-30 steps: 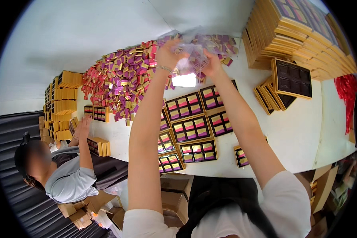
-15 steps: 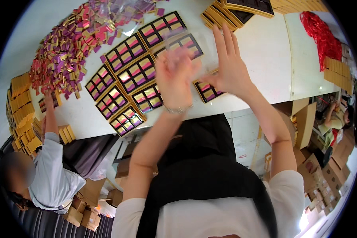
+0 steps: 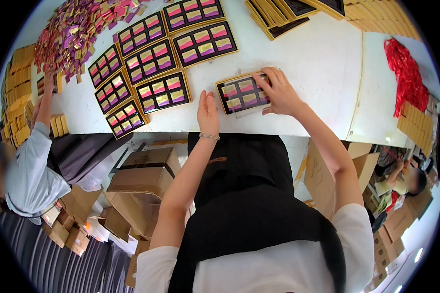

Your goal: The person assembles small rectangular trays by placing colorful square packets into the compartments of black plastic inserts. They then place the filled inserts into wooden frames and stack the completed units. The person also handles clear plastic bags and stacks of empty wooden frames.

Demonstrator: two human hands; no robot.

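Right Hand Gripping, Left Hand Waiting Beside a Single Box

At the centre of the frame, just above its middle, you are leaning over a white table [image 3: 308, 73] where one box [image 3: 237, 94] is lying apart from the others. Your right hand [image 3: 282, 95] is gripping a clear cover [image 3: 253, 103] by its right end, the fingers curling over the far edge and the thumb reaching toward the near one. The cover is slanting a little across the box and overhanging its near edge; whether it is touching the rim, you cannot tell from this angle.

The box is lying to the left of your right hand, its long axis running left to right and rising slightly toward the right. That right hand is standing nearer, overlapping the box's right end. Your left hand [image 3: 209, 113] is holding nothing; it is resting open, fingers together and pointing up the frame, just beside the box's left end with a narrow strip of table showing between.

Farther left, filled boxes [image 3: 150, 61] are sitting in a cluster, and wrapped pieces [image 3: 73, 41] are heaping up at upper left. Red ribbon [image 3: 406, 73] is trailing at upper right, while a co-worker [image 3: 32, 171] is reaching across at the left edge.
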